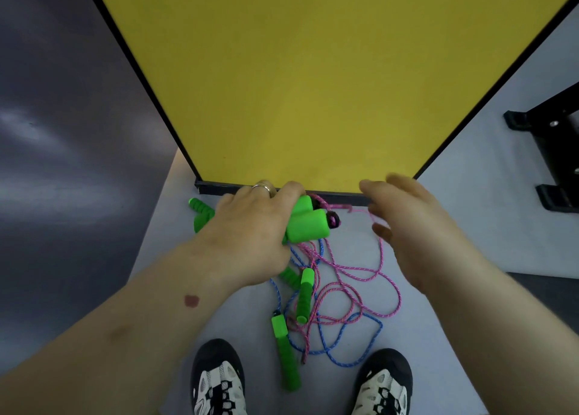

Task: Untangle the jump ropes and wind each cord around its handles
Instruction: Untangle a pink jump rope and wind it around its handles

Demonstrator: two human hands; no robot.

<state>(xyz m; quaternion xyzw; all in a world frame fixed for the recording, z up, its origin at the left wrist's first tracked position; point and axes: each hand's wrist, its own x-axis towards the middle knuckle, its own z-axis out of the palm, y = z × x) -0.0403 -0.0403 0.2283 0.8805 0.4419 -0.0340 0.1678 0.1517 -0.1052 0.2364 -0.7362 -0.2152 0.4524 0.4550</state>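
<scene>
Pale grey floor (463,226), big yellow black-edged worktop (313,85) above.
Left hand (250,226) clamps two bright green foam handles (308,223); right hand (413,223) spread open over pink braided cord (360,270).

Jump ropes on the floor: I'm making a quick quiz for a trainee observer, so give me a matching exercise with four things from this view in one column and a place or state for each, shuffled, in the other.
Things:
1. left hand
2. right hand
3. pink cord
4. shoes

States or places:
A. loose loops on the floor, tangled with the blue cord
B. bottom edge of the view, either side of the ropes
C. grips two green handles together
D. open, holding nothing, beside the handles

Pairs: 1-C, 2-D, 3-A, 4-B
</scene>
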